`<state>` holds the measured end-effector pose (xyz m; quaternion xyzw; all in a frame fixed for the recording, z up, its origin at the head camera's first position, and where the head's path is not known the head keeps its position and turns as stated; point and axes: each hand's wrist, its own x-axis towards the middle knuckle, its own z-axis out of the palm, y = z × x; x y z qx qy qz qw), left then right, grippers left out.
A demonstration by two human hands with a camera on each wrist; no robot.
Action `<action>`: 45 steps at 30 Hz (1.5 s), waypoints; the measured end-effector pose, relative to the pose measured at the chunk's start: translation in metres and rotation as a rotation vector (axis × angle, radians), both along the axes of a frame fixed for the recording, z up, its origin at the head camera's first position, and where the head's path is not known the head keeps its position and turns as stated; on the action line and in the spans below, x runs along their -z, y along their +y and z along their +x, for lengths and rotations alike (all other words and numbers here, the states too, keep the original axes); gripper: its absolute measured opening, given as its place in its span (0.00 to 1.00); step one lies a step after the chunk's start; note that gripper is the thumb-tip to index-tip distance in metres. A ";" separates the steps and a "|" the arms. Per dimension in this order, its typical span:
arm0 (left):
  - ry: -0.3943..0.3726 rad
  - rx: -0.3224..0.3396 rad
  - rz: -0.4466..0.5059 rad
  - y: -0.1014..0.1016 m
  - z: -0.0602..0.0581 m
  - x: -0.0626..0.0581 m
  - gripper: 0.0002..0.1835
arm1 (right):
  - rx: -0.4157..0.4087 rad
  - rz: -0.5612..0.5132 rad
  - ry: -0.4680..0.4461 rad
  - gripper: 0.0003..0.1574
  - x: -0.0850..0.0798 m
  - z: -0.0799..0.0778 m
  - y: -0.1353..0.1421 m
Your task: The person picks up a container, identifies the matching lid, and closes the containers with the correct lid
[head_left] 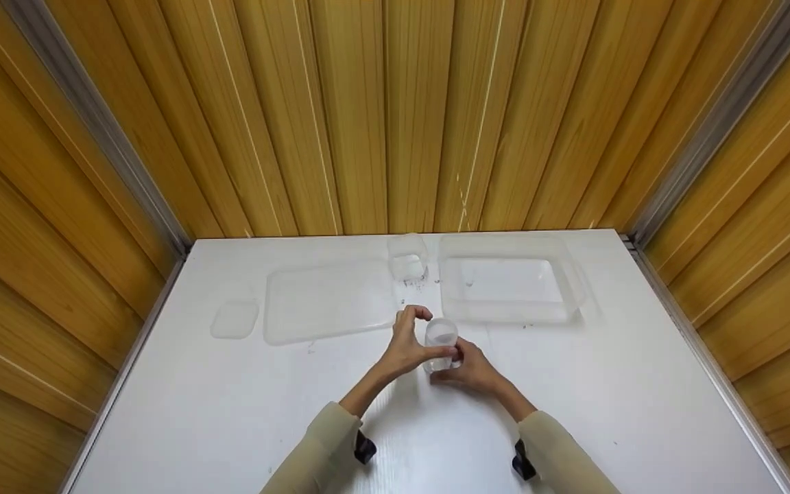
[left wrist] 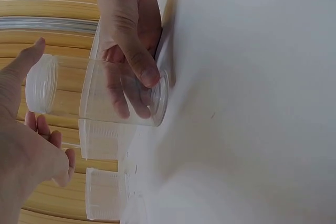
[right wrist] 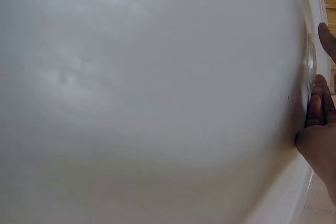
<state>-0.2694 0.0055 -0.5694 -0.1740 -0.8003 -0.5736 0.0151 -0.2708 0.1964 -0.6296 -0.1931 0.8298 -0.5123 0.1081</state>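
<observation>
Wood-grain panels (head_left: 419, 116) in yellow-brown rise on 3 sides of a white desk (head_left: 182, 412), with grey metal rails (head_left: 103, 130) running up the 2 far corners. Between the fingers of both hands, a clear plastic jar (head_left: 438, 361) stands roughly upright near the middle of the desk; whether its base touches the surface, I cannot tell.

The right hand (head_left: 474, 369) grips the jar low down, thumb on the near side and the other fingers seen through the clear wall. Above that grip, the left hand (head_left: 405, 348) curves about the whitish lid (left wrist: 41, 84) on the jar, thumb to 1 side and bent fingers to the other; how firmly they press, I cannot tell.

Just ahead of the left fingers sits a small square translucent container (head_left: 407, 266). To the left of those fingers lies a large rectangular lid (head_left: 330, 302), flat, and farther left a small square lid (head_left: 235, 320). Ahead and to the right of the right fingers stands a large rectangular container (head_left: 505, 312), also translucent. Behind the fingers, 2 beige sleeves (head_left: 323, 446) cover the forearms, with a black wrist device (head_left: 365, 448) below each cuff.
</observation>
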 end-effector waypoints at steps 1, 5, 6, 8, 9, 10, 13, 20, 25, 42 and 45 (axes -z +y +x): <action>-0.005 0.003 0.001 0.000 0.000 0.000 0.37 | -0.005 -0.008 -0.001 0.40 0.001 0.000 0.000; -0.022 0.020 0.017 0.001 0.001 0.001 0.35 | -0.009 -0.021 0.005 0.40 0.003 0.001 0.000; -0.027 0.027 0.025 0.001 0.001 0.001 0.34 | -0.006 -0.020 0.005 0.40 0.003 0.001 0.000; -0.026 0.047 0.039 0.000 0.000 0.001 0.34 | -0.001 -0.017 0.008 0.40 0.003 0.001 0.000; -0.026 0.059 0.043 -0.001 -0.001 0.001 0.34 | 0.000 -0.013 0.009 0.40 0.003 0.000 0.000; -0.026 0.073 0.042 -0.002 -0.002 0.001 0.33 | 0.003 -0.009 0.008 0.40 0.003 0.000 0.000; -0.019 0.121 0.034 -0.006 -0.005 0.001 0.33 | 0.010 0.004 0.003 0.39 0.002 -0.001 0.000; -0.027 0.234 0.038 -0.014 -0.011 -0.004 0.32 | 0.009 0.027 0.001 0.42 -0.001 -0.001 0.003; -0.021 0.310 0.036 -0.014 -0.015 -0.004 0.32 | 0.025 0.025 0.000 0.41 -0.003 0.001 0.006; 0.023 0.100 -0.015 -0.008 -0.003 -0.004 0.42 | 0.024 0.022 0.064 0.41 0.003 0.002 0.003; 0.021 0.088 -0.024 -0.006 -0.001 -0.003 0.40 | 0.018 0.020 0.081 0.41 0.004 0.002 0.004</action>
